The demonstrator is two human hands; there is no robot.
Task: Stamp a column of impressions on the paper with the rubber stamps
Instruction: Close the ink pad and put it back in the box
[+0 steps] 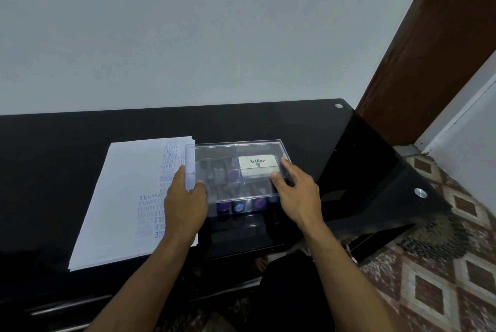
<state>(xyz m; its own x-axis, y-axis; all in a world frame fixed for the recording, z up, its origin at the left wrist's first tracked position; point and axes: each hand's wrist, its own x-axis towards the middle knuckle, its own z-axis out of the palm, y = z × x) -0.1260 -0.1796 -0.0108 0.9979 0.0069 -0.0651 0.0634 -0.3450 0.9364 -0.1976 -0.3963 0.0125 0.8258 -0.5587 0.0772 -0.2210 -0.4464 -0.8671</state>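
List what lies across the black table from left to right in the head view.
Stack of stamped paper → left hand gripping the clear lid's left end → clear plastic lid over the stamp box, Artline ink pad showing through → right hand gripping its right end → bare black table.

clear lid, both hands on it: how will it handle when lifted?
The lid looks like thin hard plastic: probably stiff and light. Smooth glossy walls, so likely slippery. The left hand and right hand pinch its ends.
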